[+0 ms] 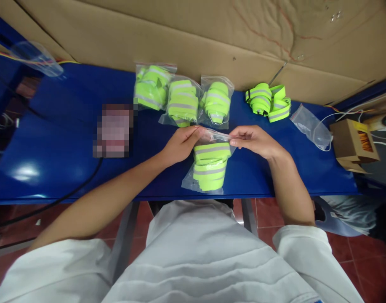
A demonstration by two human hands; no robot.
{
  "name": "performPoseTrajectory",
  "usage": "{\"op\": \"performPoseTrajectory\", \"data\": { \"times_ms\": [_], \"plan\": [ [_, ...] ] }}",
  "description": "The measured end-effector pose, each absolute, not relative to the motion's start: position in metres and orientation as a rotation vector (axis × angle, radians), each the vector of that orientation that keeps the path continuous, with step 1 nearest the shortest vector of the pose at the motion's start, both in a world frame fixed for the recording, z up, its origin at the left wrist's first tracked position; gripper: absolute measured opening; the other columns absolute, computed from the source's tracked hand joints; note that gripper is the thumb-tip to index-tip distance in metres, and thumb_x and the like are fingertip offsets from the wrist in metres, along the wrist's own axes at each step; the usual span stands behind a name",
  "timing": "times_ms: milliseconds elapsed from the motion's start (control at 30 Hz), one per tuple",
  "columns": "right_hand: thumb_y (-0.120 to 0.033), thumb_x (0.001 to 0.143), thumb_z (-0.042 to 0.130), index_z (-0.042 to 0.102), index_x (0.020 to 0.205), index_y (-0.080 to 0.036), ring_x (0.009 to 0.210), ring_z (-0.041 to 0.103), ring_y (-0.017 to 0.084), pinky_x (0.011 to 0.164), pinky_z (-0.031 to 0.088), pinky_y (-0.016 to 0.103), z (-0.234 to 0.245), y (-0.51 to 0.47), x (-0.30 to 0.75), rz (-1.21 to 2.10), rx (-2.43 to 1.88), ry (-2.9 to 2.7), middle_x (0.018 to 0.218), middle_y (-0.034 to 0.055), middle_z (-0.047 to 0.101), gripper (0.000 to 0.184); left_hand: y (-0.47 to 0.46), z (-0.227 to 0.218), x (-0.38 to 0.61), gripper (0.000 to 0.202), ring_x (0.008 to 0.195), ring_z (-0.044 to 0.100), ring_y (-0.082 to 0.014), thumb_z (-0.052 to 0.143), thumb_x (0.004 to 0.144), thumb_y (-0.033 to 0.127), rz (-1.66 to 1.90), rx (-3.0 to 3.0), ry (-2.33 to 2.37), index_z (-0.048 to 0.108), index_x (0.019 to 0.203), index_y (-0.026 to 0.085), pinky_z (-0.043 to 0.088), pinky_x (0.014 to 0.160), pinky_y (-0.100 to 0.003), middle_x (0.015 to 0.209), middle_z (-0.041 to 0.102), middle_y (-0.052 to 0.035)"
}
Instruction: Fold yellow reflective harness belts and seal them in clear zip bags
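Between my hands, near the front edge of the blue table, lies a clear zip bag (188,181) with a folded neon-yellow reflective strap (211,166) inside. My left hand (183,143) pinches the left end of the bag's top edge. At the other end of that edge, the thumb and fingers of my right hand (251,141) are closed on the plastic. Just beyond my hands stand several bagged straps, among them a left one (151,88), a middle one (182,103) and a right one (216,101).
Unbagged reflective straps (268,101) lie at the back right. Beside them are an empty clear bag (312,128), white cables and an open cardboard box (353,145). A blurred-out object (113,130) with a black cable sits on the left. Brown cardboard (193,38) lines the back.
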State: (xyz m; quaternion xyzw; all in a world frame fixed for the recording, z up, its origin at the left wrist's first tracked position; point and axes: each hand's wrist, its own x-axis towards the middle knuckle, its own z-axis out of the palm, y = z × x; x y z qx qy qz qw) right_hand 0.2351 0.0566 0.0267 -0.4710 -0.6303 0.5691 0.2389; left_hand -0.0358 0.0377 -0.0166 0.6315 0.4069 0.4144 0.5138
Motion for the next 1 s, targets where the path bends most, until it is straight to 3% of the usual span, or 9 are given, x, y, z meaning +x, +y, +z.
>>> {"op": "performPoseTrajectory", "data": {
  "times_ms": [100,200,400,533,733,833,1000],
  "plan": [
    [-0.062,0.065,0.096,0.072,0.076,-0.016,0.059,0.050,0.009,0.057,0.040,0.024,0.026,0.059,0.236,1.514,-1.309,-1.690,0.066,-0.0012,0.064,0.053,0.039,-0.018,-0.034,0.060,0.101,0.078,-0.0239,0.064,0.092,0.075,1.025,1.439,0.946,0.086,0.098,0.019,0.061,0.096,-0.033,0.102,0.084,-0.0099],
    [-0.060,0.063,0.098,0.071,0.075,-0.017,0.062,0.053,0.011,0.061,0.043,0.025,0.024,0.057,0.233,1.505,-1.251,-1.668,0.069,-0.0009,0.066,0.052,0.039,-0.015,-0.035,0.049,0.091,0.078,-0.0225,0.073,0.088,0.068,1.059,1.458,0.979,0.086,0.088,0.021,0.061,0.086,-0.031,0.096,0.084,-0.0073],
    [-0.055,0.082,0.087,0.073,0.089,-0.018,0.072,0.058,0.013,0.068,0.046,0.026,0.025,0.047,0.227,1.518,-1.107,-1.823,0.080,0.0001,0.067,0.040,0.032,-0.012,-0.038,0.040,0.083,0.078,-0.0203,0.070,0.093,0.060,1.126,1.597,1.057,0.087,0.088,0.023,0.059,0.076,-0.029,0.092,0.085,-0.0042],
    [-0.057,0.086,0.083,0.072,0.097,-0.018,0.072,0.055,0.012,0.066,0.044,0.024,0.021,0.043,0.219,1.526,-1.077,-1.846,0.080,-0.0004,0.065,0.043,0.031,-0.013,-0.035,0.040,0.081,0.076,-0.0187,0.070,0.093,0.058,1.133,1.627,1.054,0.086,0.092,0.021,0.057,0.073,-0.027,0.092,0.084,-0.0057],
    [-0.057,0.089,0.079,0.073,0.089,-0.019,0.063,0.046,0.011,0.058,0.034,0.025,0.015,0.035,0.208,1.299,-1.110,-1.873,0.068,-0.0025,0.057,0.039,0.026,-0.011,-0.027,0.036,0.088,0.078,-0.0208,0.087,0.078,0.055,1.128,1.454,0.965,0.085,0.087,0.020,0.061,0.079,-0.029,0.097,0.084,-0.0087],
    [-0.058,0.089,0.079,0.076,0.091,-0.019,0.060,0.043,0.011,0.056,0.032,0.025,0.017,0.035,0.210,1.276,-1.144,-1.894,0.064,-0.0035,0.054,0.039,0.024,-0.011,-0.025,0.037,0.084,0.078,-0.0205,0.087,0.078,0.056,1.144,1.375,0.960,0.085,0.087,0.020,0.063,0.078,-0.030,0.094,0.084,-0.0083],
    [-0.062,0.080,0.085,0.079,0.097,-0.019,0.064,0.052,0.012,0.060,0.041,0.025,0.027,0.048,0.229,1.438,-1.160,-1.891,0.073,-0.0008,0.066,0.046,0.030,-0.006,-0.030,0.047,0.092,0.078,-0.0225,0.079,0.084,0.066,1.151,1.409,0.999,0.086,0.089,0.020,0.063,0.089,-0.031,0.095,0.084,-0.0071]
  ]
}}
